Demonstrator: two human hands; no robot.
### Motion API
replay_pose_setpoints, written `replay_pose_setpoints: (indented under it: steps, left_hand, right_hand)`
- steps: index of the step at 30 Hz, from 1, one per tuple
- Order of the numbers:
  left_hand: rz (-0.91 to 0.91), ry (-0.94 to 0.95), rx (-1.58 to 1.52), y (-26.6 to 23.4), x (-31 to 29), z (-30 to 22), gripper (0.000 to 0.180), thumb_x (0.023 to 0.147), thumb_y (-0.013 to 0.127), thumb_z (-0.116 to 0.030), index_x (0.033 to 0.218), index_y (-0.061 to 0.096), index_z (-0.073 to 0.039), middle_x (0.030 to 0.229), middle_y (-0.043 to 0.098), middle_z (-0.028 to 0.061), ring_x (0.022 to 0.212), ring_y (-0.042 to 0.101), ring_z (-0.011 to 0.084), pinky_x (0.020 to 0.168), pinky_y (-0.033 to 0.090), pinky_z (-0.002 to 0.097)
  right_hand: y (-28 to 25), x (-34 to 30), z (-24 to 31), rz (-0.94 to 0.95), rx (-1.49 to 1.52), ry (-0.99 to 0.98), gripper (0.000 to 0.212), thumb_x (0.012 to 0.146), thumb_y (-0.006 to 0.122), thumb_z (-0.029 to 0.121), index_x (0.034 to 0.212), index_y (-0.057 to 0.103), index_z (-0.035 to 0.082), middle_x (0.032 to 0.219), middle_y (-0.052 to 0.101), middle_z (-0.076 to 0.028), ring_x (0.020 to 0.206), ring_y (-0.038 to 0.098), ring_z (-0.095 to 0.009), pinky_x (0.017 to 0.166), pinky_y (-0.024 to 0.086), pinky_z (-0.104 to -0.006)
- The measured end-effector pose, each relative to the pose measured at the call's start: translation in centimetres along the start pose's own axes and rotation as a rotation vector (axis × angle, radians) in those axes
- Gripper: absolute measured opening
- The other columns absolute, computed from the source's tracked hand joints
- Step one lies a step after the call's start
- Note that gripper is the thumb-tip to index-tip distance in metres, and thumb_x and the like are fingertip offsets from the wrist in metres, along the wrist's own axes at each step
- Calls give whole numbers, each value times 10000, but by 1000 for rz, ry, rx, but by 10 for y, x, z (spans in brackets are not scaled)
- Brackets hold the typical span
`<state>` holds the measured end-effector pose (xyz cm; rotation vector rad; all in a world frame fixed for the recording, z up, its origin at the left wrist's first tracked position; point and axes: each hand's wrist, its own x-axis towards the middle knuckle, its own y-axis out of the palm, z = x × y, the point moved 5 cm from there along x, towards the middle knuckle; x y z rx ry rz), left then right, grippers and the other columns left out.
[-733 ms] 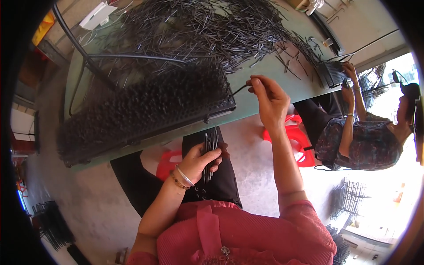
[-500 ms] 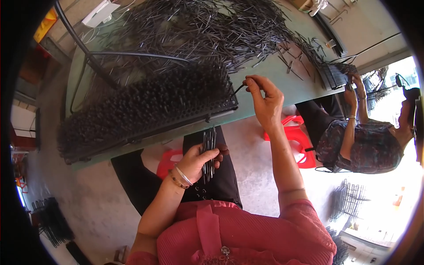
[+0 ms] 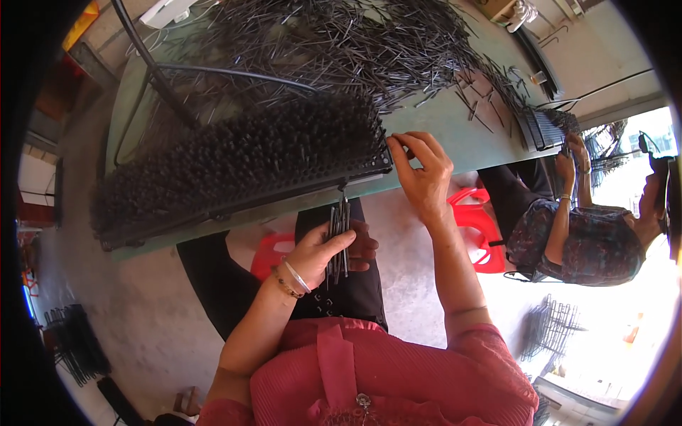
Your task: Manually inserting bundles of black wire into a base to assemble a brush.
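In my left hand (image 3: 328, 252) is a bundle of thin dark rods (image 3: 339, 220), held upright over my lap with the thumb across it. My right hand (image 3: 424, 177) has its thumb and forefinger pinched together at the right end of a long black rack (image 3: 284, 197). Whatever lies between those fingertips is too small and hidden to make out. Rows of holes show along the rack's front, and short black rods (image 3: 234, 153) stand densely packed over most of it. The rack rests along the table's near edge.
Behind the rack, a large heap of loose dark rods (image 3: 334, 50) covers the green tabletop (image 3: 433, 117). A black bent tube (image 3: 153, 67) arches over the left side. At right, another person (image 3: 575, 234) works at a smaller rack (image 3: 541, 128). Red stools (image 3: 483, 231) stand below.
My right fingertips have moved in against the rack's end, and the dark rod seen between them and the rack no longer shows clearly. My left hand still holds the bundle, its fingers shifted slightly.
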<state>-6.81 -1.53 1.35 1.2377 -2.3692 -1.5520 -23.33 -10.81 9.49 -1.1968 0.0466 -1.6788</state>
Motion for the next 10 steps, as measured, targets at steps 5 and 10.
replay_pose_setpoints:
  steps: [5,10]
  left_hand:
    - [-20,15,69,-2,-3,-5,308,946,489,-192,1186,485,0,1004,632,150,909,629,227,760,533,356]
    - [18,53,98,5,-4,-11,335,937,513,-206,1205,475,-9,1039,622,157,917,624,225,769,527,346]
  right_hand:
    - [2,-2,5,66,-54,60,147,726,718,31,861,668,1,807,641,-84,607,571,-167,541,450,-273]
    - [6,-15,17,387,267,354,243,770,736,158,971,677,36,884,670,-90,589,561,-159,555,452,-273]
